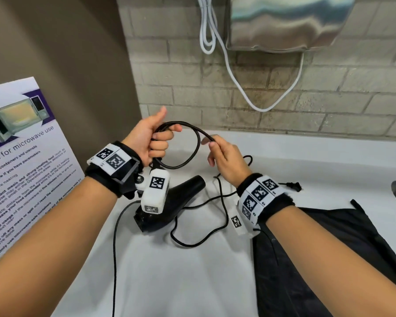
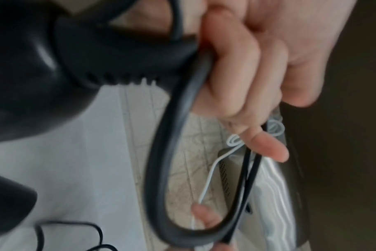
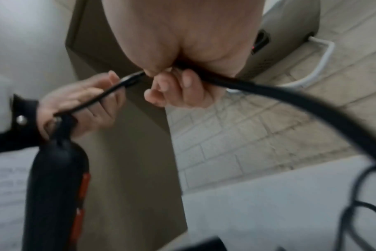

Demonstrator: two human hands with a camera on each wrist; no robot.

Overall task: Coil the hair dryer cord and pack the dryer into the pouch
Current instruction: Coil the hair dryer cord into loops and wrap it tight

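Holding dryer [image 1: 169, 202] handle + first cord [image 1: 188, 143] loop in L hand [image 1: 149, 138], R hand [image 1: 224, 161] pinching cord; I think slack could snag & loop slip

The near middle of the bench [image 1: 181, 282] lies bare, wide enough for a hand to pass. Toward the back, loose loops of the black cord [image 1: 215, 229] sprawl across the surface beside the hair dryer [image 1: 169, 207], with the plug [image 1: 292, 186] further right. The black pouch [image 1: 318, 259] covers the near right corner. A microwave poster [image 1: 21, 168] stands along the left edge. Above the back edge, the steel wall unit [image 1: 284, 21] and its hanging white cable [image 1: 249, 94] narrow the room overhead.
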